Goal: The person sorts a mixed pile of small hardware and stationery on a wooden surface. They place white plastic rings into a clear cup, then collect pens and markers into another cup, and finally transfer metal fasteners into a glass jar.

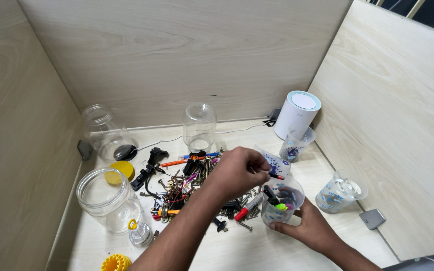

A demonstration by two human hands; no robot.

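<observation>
3 clear jars (107, 199), 4 patterned plastic cups (282, 200), 1 white cylinder (297, 114), 2 yellow lids (120, 169).

Clear jars (107, 199), yellow lid (119, 171), white cylinder (297, 114) on the desk (257, 251)

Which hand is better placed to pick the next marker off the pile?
Left. The left hand is over the pile of markers and hardware, its fingers pinching a small marker. The right hand is occupied gripping the plastic cup.
</observation>
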